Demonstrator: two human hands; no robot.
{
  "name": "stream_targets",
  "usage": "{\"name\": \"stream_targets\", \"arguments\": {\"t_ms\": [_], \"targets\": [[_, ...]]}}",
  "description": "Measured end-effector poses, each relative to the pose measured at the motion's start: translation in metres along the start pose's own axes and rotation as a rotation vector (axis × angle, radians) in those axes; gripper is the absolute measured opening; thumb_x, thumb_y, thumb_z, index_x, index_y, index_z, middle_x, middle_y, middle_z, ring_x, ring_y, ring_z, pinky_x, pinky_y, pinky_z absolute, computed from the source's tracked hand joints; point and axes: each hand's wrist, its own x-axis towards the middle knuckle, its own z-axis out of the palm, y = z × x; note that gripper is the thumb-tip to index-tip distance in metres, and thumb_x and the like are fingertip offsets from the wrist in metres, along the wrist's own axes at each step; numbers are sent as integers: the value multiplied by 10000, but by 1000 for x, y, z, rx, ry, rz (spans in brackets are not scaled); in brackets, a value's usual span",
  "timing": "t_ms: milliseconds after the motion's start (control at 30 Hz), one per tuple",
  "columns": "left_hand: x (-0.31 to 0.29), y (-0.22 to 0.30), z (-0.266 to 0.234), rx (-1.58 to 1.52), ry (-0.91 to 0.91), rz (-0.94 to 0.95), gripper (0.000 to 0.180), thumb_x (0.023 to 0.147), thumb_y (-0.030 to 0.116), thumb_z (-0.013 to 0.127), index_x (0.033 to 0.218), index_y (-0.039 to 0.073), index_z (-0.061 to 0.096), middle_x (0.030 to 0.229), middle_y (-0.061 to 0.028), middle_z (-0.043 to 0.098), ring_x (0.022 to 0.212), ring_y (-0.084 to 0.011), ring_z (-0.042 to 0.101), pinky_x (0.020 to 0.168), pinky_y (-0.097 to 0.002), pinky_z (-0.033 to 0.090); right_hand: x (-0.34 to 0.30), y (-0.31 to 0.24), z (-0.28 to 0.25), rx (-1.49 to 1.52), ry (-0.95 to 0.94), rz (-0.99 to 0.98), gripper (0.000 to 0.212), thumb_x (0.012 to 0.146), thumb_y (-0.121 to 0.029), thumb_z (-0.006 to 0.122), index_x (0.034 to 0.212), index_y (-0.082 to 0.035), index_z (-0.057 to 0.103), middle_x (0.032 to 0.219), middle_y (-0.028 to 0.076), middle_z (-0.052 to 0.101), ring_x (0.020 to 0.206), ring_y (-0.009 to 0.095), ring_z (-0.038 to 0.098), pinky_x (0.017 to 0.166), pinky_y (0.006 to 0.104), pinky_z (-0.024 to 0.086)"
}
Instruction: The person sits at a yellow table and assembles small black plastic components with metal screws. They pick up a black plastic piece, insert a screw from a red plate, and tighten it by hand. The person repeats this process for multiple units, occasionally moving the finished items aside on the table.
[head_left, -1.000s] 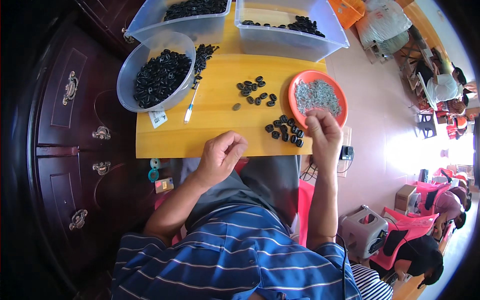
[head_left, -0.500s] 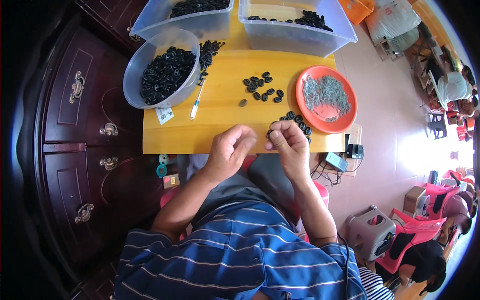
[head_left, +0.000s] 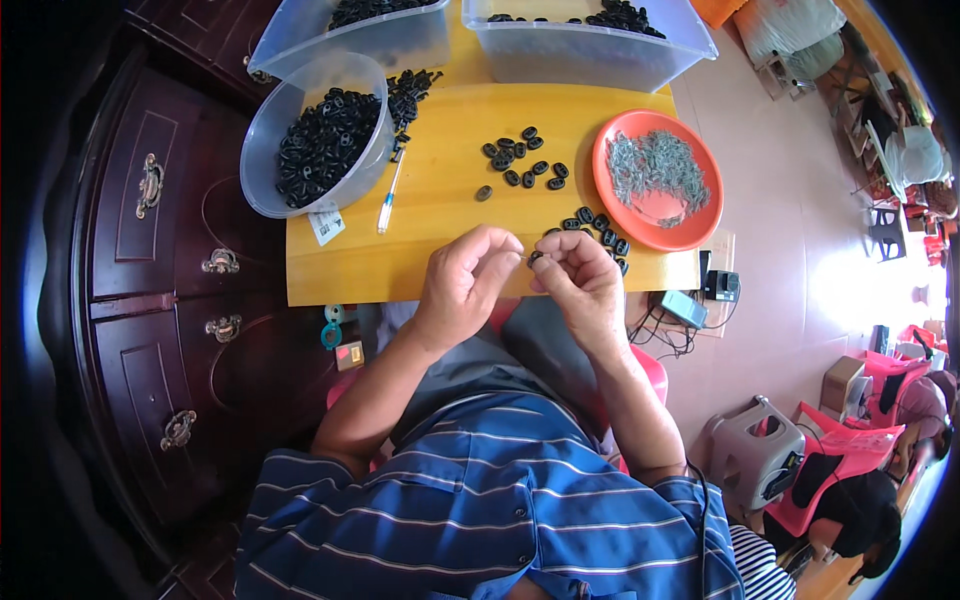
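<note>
Both hands are nearer to each other than half a second ago: the left hand (head_left: 465,280) and the right hand (head_left: 583,285) now nearly meet at their fingertips, above the near edge of the counter (head_left: 430,215). The fingers of the right hand are closed narrowly on one small black piece (head_left: 536,258), and this piece sits between the two hands. The fingers of the left hand are also pinched, it seems on a thin bit (head_left: 522,256), which is too small for telling its kind.

As I judge, the piece in hand is in the middle of its handling, not yet put down. To the far side of it lie two loose groups on the counter: the middle group (head_left: 528,180) and the near group (head_left: 608,238), beside the orange dish (head_left: 701,230). Which of these pieces are already finished, I cannot tell. Much material is left: many grey metal parts (head_left: 655,170) lie in the dish, and the round tub (head_left: 262,165) holds a large heap of black pieces (head_left: 330,145). The left bin (head_left: 420,42) and the right bin (head_left: 590,62) contain more.
</note>
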Motion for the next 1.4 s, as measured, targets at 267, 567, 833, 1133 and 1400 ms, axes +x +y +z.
{"name": "stream_targets", "arguments": {"t_ms": [267,567,833,1133,1400], "targets": [[2,-1,1,50,-12,37,95,1008,82,627,978,-8,629,804,3,623,689,-44,547,612,-214,456,0,-1,0,-13,1,-1,149,953,13,664,1098,-13,637,942,-4,657,804,55,622,748,221,539],[4,2,2,179,6,119,79,976,59,650,947,-14,634,806,-50,660,705,-87,605,647,-249,497,0,6,-1,-60,19,-57,175,936,16,685,1103,7,635,908,5,660,784,59,621,720,214,530],[2,3,5,145,3,74,61,945,40,662,933,-10,630,796,-85,663,702,-165,625,639,-287,502,0,9,0,-124,34,-122,153,921,30,688,1063,4,637,881,5,663,762,58,623,702,215,531],[4,1,3,71,-42,27,86,977,39,650,1043,-14,642,860,-3,649,749,-41,586,675,-208,486,-1,6,2,-42,39,-123,143,929,38,676,1049,-7,612,888,-2,646,777,56,614,716,210,524],[36,-20,-27,382,74,65,276,917,47,712,1182,-1,653,899,-11,644,687,-49,548,644,-219,474,2,3,-1,46,79,-115,145,937,36,670,1060,-9,607,910,1,644,790,58,613,734,214,524]]}}
